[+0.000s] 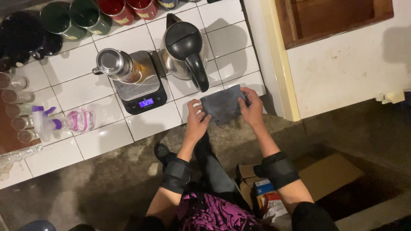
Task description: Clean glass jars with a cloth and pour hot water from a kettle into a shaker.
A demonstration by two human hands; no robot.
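White tiles cover the counter, which fills the picture from nine o'clock up to twelve. At one o'clock stands a cream cabinet with a wooden drawer open above it.

A steel kettle with a black handle sits at twelve o'clock, just beside the dark grey cloth. Next to the kettle, at eleven o'clock, a black scale carries a glass jar with a metal lid. Cups line the far edge, and small glasses and a pink bottle lie at nine o'clock.

The cloth lies at the counter's near edge, in the middle. The left hand pinches its left end and the right hand grips its right end. Both are closed on it.

The kettle handle nearly touches the cloth, I think, though it is dim there. A wide sweep could bump the kettle or push the scale and tip the jar. The cloth could also slip off the edge to the floor.
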